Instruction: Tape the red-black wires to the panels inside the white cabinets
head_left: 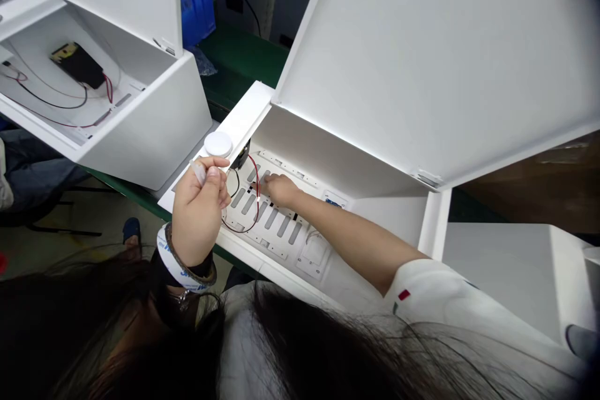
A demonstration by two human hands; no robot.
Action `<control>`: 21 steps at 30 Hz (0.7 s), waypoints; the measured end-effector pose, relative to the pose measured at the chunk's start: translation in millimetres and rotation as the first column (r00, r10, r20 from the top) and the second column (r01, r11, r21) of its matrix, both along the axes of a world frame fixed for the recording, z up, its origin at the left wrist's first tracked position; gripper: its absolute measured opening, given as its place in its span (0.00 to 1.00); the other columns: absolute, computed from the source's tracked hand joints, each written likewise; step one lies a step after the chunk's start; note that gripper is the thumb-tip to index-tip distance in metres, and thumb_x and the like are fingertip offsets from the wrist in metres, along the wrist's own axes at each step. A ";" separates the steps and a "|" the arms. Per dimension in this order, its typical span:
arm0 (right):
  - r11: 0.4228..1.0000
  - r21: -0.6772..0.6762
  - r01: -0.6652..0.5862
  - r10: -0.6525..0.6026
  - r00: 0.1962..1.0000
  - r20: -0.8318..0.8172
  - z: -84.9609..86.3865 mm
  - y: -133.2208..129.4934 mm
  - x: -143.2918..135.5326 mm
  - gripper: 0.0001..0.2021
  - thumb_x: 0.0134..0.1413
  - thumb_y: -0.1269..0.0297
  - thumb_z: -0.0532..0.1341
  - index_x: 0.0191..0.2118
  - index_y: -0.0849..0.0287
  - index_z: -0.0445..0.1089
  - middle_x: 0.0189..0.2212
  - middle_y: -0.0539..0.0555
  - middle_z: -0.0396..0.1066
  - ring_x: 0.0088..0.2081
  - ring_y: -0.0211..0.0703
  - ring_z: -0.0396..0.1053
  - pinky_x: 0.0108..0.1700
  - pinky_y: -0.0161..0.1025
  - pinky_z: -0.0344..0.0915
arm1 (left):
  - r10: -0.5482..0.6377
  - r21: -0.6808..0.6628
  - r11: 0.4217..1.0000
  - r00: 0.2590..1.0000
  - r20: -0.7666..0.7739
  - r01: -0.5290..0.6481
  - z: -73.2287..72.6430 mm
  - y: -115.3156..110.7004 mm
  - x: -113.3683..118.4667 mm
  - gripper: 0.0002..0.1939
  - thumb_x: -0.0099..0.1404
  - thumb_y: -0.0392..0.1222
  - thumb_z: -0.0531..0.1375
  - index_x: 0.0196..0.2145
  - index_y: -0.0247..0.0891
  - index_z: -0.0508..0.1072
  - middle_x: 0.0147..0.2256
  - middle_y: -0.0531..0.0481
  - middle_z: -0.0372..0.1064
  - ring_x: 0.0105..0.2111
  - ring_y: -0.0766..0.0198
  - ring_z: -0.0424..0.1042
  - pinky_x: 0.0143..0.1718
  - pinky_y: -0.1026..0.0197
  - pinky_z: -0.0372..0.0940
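Note:
My left hand (pixel 199 212) is closed on a small translucent white piece (pixel 199 172), whose kind I cannot make out. It is raised over the front left edge of an open white box (pixel 244 112), beside a round white disc (pixel 218 144). Deep in that box, my right hand (pixel 280 190) is over the slotted white floor plate (pixel 272 219), fingers curled together near the plate. Whatever is at its fingertips is too small to tell. Red and black wires (pixel 257 190) loop from a black part (pixel 240 156) at the box's left end.
The white lid (pixel 435 56) of my box stands raised behind it. Left of it is another open white box (pixel 159 119) holding a black device (pixel 77 64) with wires. Both rest on a green table (pixel 239 62). A white tape roll (pixel 175 262) circles my left wrist.

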State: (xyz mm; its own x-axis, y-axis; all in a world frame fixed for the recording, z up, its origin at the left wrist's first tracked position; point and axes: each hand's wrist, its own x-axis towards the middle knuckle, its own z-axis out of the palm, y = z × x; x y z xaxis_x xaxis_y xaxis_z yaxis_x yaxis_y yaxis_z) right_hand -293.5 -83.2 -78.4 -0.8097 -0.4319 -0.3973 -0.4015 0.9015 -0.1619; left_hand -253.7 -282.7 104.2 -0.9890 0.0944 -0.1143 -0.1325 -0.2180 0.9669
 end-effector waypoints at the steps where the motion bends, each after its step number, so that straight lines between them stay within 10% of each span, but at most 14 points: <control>1: 1.000 -0.001 -0.009 0.009 1.000 -0.003 -3.4 -2.4 -2.6 0.29 0.56 0.75 0.54 0.63 0.49 0.60 0.47 0.59 0.69 0.47 0.51 0.64 0.45 0.41 0.56 | 0.003 0.000 1.000 1.000 0.002 -0.003 -0.2 0.4 0.2 0.05 0.66 0.40 0.57 0.38 0.37 0.69 0.24 0.56 0.53 0.19 0.73 0.51 0.21 0.68 0.52; 21: 0.989 0.124 -0.084 0.112 0.963 -0.245 -14.6 -36.5 -6.9 0.22 0.60 0.73 0.51 0.59 0.56 0.67 0.49 0.66 0.71 0.49 0.59 0.67 0.51 0.56 0.58 | 0.059 -0.004 0.998 0.997 0.050 -0.059 -22.3 10.0 -8.6 0.24 0.65 0.62 0.54 0.38 0.35 0.67 0.20 0.59 0.47 0.19 0.73 0.47 0.22 0.65 0.47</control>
